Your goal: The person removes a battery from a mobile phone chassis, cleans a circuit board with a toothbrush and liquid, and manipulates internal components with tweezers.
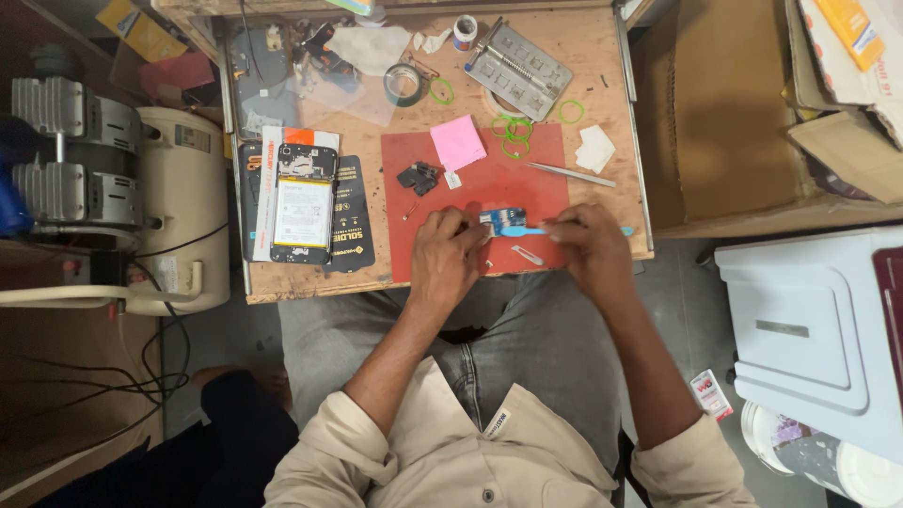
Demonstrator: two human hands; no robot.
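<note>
My left hand pinches a small blue circuit board against the red mat near the bench's front edge. My right hand grips a light blue toothbrush-like tool, its head resting on the board. A small metal piece lies on the mat between my hands. An opened phone with its battery showing lies to the left on a black sheet.
On the wooden bench lie metal tweezers, a pink note pad, green rubber bands, a tape roll and a metal jig. A compressor stands left, cardboard boxes right.
</note>
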